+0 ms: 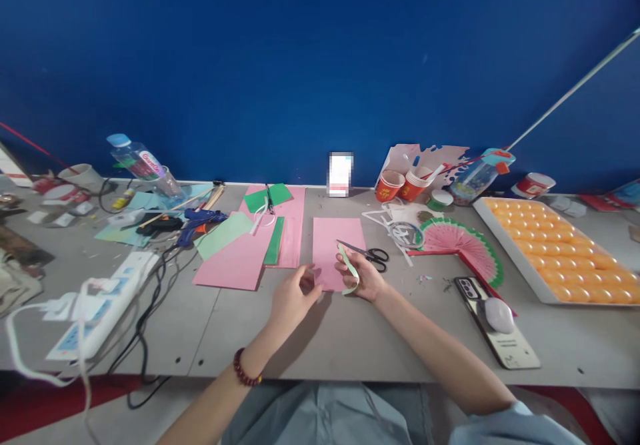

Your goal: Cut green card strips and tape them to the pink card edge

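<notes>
Right hand (369, 278): grip is holding curled green paper strip (355, 274) over flat pink sheet (331, 235) | left hand (294, 298): rounded grip is gaping by sheet's near-left corner

Left arm (210, 391) and right arm (445, 358) angle inward; left hand (295, 298) loosely curled, right hand (366, 278) gripping with bent fingers

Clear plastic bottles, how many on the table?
2: one bottle at the left, beyond the blue glue gun; another bottle at the right, past the red cups. Others may be hidden.
</notes>
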Demonstrator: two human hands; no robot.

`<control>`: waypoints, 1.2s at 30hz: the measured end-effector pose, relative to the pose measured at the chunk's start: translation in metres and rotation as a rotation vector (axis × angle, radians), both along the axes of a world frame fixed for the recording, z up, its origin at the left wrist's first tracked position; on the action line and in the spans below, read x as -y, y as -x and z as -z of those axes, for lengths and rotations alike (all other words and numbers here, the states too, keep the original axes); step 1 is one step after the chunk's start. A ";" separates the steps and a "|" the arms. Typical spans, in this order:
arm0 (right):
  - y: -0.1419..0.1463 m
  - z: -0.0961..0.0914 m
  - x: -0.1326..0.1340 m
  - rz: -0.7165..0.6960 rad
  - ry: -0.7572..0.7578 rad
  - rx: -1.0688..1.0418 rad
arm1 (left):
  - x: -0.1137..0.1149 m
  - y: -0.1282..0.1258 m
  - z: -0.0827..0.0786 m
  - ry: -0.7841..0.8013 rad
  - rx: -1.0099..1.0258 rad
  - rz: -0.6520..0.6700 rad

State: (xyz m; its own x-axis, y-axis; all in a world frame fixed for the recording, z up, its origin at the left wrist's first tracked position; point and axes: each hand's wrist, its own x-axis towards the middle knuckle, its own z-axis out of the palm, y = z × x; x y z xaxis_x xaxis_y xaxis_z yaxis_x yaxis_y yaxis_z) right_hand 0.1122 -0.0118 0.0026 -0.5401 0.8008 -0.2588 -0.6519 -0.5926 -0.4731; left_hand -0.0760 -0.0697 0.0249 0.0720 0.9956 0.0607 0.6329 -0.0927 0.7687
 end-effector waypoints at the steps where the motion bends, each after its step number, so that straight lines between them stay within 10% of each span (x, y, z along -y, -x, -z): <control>1: 0.000 0.000 0.000 -0.001 -0.002 0.007 | -0.002 -0.002 0.000 0.010 0.031 -0.013; 9: -0.017 -0.029 0.004 0.097 0.004 -0.058 | -0.033 0.001 -0.008 -0.040 0.111 -0.011; 18: -0.036 -0.035 -0.007 0.233 0.014 0.006 | -0.053 0.008 -0.061 -0.643 -0.370 -0.035; 24: -0.035 -0.046 -0.003 0.285 -0.002 0.056 | -0.059 0.027 -0.083 -0.840 -0.192 -0.240; 31: -0.040 -0.075 0.006 0.301 -0.172 0.151 | -0.066 0.033 -0.058 -0.350 0.480 -0.399; 36: -0.047 -0.101 0.018 0.273 -0.311 0.322 | -0.064 0.014 -0.018 -0.005 0.534 -0.282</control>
State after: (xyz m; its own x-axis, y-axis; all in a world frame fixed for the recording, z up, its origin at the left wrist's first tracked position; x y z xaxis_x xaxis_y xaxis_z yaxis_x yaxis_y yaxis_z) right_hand 0.1595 -0.0300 0.1041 -0.2337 0.9667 -0.1048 -0.5555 -0.2212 -0.8016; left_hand -0.0897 -0.0060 0.0433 -0.2370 0.9713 0.0205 0.1598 0.0182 0.9870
